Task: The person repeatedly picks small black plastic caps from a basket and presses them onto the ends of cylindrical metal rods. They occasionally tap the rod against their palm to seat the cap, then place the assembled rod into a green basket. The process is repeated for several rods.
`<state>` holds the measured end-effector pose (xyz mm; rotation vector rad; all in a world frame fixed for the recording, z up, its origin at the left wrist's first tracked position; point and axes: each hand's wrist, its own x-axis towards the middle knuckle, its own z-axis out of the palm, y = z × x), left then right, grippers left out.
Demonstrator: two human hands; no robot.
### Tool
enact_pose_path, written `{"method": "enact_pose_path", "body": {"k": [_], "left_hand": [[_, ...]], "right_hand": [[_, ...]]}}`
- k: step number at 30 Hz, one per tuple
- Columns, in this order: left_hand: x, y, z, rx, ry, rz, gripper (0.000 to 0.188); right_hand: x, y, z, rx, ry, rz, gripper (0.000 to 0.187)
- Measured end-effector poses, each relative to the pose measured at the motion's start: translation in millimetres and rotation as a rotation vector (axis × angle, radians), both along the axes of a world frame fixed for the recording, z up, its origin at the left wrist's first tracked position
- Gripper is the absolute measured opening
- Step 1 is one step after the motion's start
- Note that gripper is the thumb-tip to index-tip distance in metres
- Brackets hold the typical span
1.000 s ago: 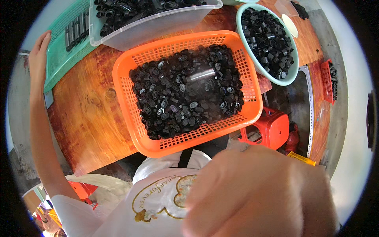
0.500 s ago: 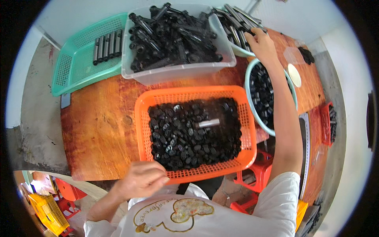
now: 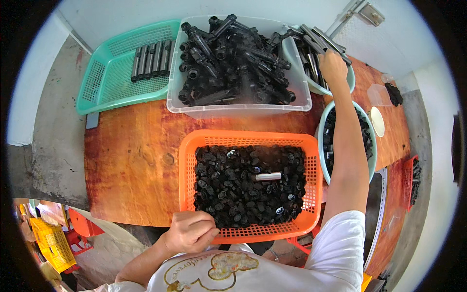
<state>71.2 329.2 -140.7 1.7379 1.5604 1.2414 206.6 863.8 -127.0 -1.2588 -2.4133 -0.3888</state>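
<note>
At the far right, my right hand (image 3: 334,69) reaches into a pale green bowl (image 3: 351,78) of shiny metal tubes (image 3: 311,38), its fingers closed around a tube; its fingertips are partly hidden. My left hand (image 3: 193,230) is curled closed at the near left corner of an orange basket (image 3: 250,138); whatever is inside its fingers is hidden. Small black oval parts (image 3: 238,194) fill that basket, and one short silver tube (image 3: 268,176) lies on top of them.
A clear plastic bin (image 3: 243,109) heaped with black tubular parts (image 3: 233,63) stands behind the basket. To its left, a green basket (image 3: 90,92) holds several tubes in a row (image 3: 152,61). Under my right forearm is a round tub (image 3: 373,160) of black pieces. A white oval lid (image 3: 377,121) lies beside it.
The view has shifted, so the table's contents sit lower and farther right. My right hand has closed among the tubes in the bowl. My left hand stays curled by the orange basket.
</note>
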Motion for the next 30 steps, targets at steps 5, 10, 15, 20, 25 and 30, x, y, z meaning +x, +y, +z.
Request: {"method": "enact_pose_path", "body": {"k": [5, 10, 15, 20, 25, 30], "left_hand": [[1, 0, 0, 0.040, -0.029, 0.008, 0.009], [-1, -7, 3, 0.048, -0.150, 0.052, 0.019], [5, -14, 11, -0.072, -0.666, 0.071, 0.064], [13, -25, 21, -0.003, -0.861, 0.096, 0.055], [11, -40, 22, -0.111, -1.213, 0.167, 0.055], [8, -46, 13, -0.074, -1.396, 0.064, 0.053]], "right_hand": [[39, -67, 39, 0.201, 0.243, 0.145, 0.031], [69, -211, 69, 0.116, 0.517, 0.462, 0.032], [67, -375, 56, -0.098, 0.395, 0.640, 0.043], [24, -459, 13, -0.235, 0.628, 0.891, 0.048], [29, -478, -2, -0.473, 0.604, 0.941, 0.054], [47, -470, -8, -0.440, 0.669, 0.769, 0.022]]}}
